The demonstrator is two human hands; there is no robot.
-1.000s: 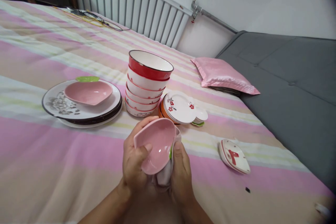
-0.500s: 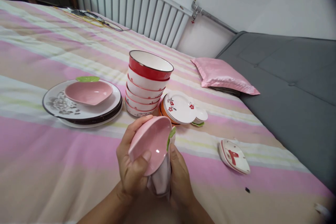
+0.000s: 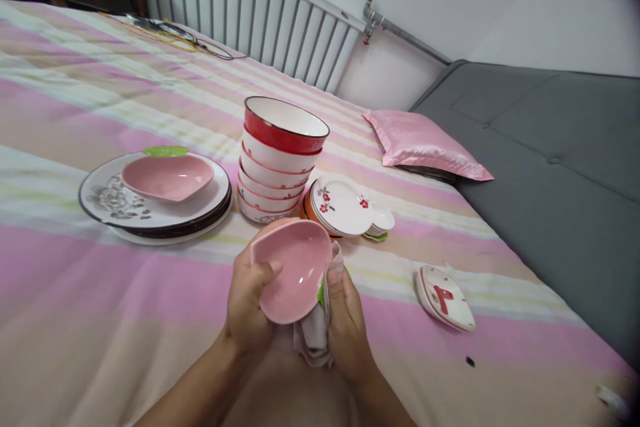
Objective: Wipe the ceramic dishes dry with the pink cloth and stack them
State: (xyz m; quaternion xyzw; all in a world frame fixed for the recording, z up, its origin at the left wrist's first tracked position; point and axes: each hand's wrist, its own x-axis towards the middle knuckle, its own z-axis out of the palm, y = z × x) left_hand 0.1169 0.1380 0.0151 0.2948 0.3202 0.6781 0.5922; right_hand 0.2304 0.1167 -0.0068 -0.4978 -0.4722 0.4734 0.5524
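No text, label, brand name, number or sign can be read on anything in view.

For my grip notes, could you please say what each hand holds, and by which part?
The left hand holds the pink bowl by its pointed side, thumb inside; the right hand grips a cloth at the leaf.

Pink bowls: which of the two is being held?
The nearer pink bowl: the left hand grips it, the right hand holds a cloth to it. The other pink bowl rests on a plate.
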